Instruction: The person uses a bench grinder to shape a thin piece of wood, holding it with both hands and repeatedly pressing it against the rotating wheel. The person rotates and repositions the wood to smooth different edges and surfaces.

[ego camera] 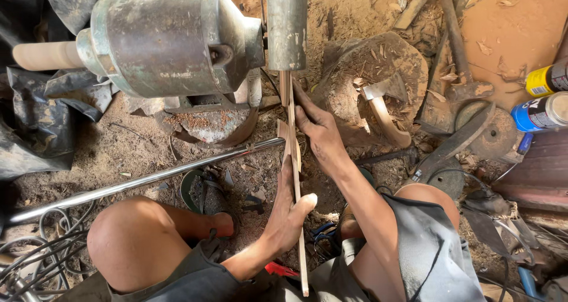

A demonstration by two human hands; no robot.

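Observation:
A long thin wooden strip (294, 177) runs from a grey sanding drum (287, 23) at the top down to my lap. My right hand (316, 127) presses flat against the strip's upper part, just below the drum. My left hand (289, 213) grips the strip lower down, with the thumb hooked over its edge. The drum sits on the shaft of a big grey-green motor (168, 41), whose other end carries a pale wooden roller (44, 55). A shiny metal bar (148, 180) crosses under the strip.
My knees and a sandalled foot (207, 198) rest on sawdust-covered ground. A wooden block (378, 71) holds a hatchet (384, 109) at the right. A hammer (458, 47), spray cans (544, 98) and cables (35, 243) lie around.

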